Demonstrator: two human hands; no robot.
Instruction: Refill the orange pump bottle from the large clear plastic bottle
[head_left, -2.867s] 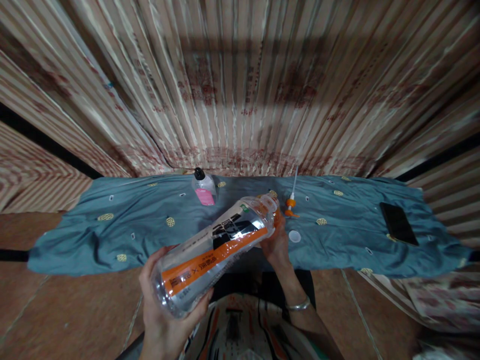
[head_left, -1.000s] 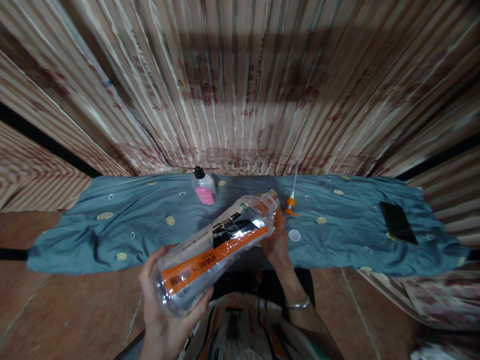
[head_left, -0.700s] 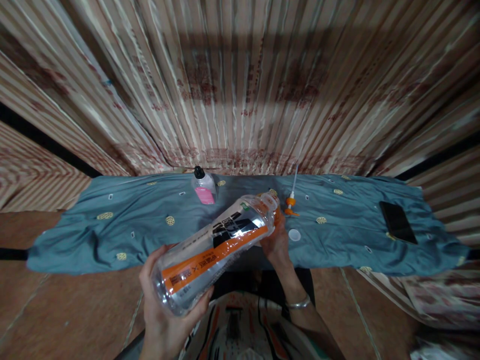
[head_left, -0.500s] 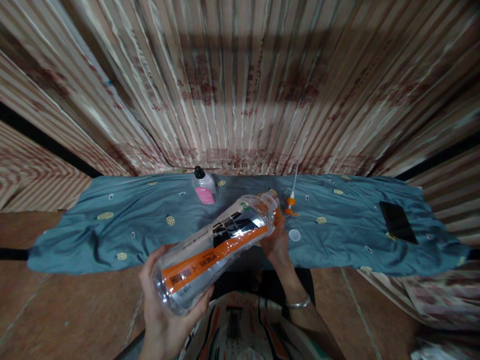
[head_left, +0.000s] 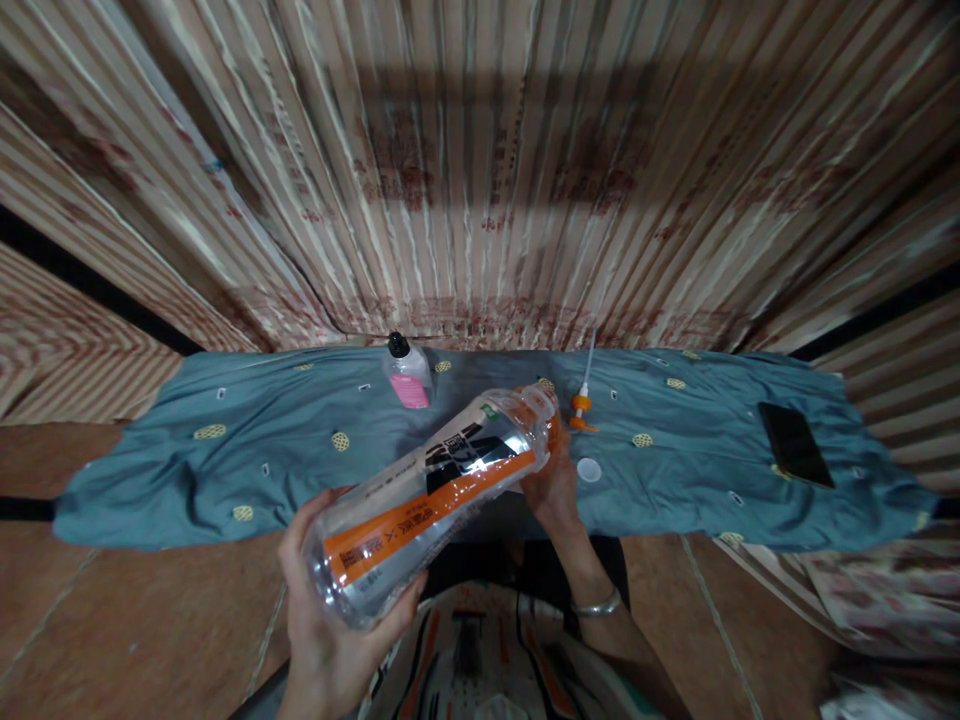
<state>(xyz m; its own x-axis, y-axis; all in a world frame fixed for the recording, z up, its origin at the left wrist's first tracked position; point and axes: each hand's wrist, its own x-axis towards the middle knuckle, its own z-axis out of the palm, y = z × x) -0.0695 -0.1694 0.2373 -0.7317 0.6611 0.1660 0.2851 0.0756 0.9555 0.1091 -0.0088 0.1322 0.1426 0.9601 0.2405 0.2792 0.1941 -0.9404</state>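
Observation:
A large clear plastic bottle (head_left: 442,500) with a silver, black and orange label lies tilted across my view, its neck up to the right. My left hand (head_left: 330,590) is wrapped round its base from below. At the neck end, my right hand (head_left: 555,490) is closed on an orange container (head_left: 553,430), mostly hidden behind the bottle's mouth. My right fingers are largely hidden too. Just right of that hand, an orange pump head (head_left: 581,408) with a long clear tube lies on the cloth, and a small round whitish disc (head_left: 589,470) lies nearer me.
A small bottle (head_left: 409,375) with a black cap and pink label stands at the back, left of centre. A dark phone (head_left: 796,444) lies on the right of the blue-green cloth (head_left: 690,470). Behind rises a striped curtain (head_left: 480,200).
The large bottle has turned very slightly in my hands, shifting its label a little. Both hands stay in place, and everything on the cloth is as before.

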